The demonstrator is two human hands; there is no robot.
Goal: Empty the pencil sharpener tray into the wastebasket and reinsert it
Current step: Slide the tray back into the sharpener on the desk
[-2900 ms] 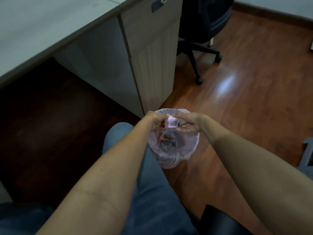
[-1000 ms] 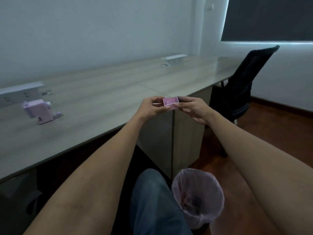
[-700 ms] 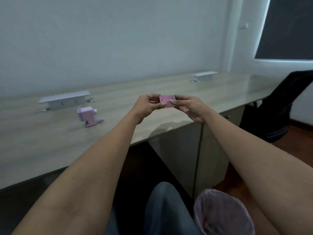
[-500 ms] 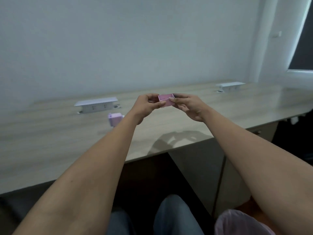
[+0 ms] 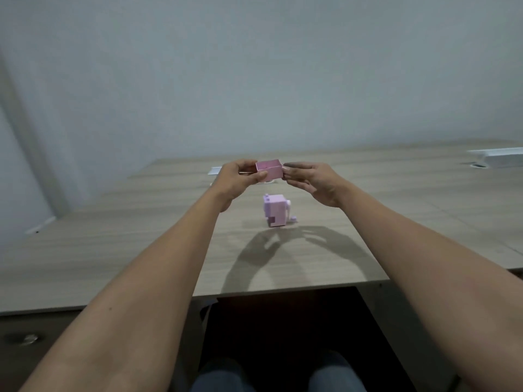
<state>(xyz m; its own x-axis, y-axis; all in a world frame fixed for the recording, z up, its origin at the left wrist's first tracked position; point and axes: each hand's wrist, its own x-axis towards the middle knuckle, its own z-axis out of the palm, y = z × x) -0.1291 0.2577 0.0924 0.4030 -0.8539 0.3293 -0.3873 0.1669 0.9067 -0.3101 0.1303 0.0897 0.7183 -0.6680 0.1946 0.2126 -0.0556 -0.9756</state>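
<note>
text: none legible | labels/brands: none seen on pink tray (image 5: 269,171) or pencil sharpener (image 5: 276,210) | numbers: none | signs: none on bench (image 5: 141,239) or wall (image 5: 254,66)

White box (image 5: 498,157) at right is cut off by pic edge. Left hand (image 5: 236,181) hides part of another behind it. Tray (image 5: 269,170) inside too small to tell.

One tray (image 5: 270,170), one sharpener (image 5: 276,210), two hands (image 5: 239,179).
</note>
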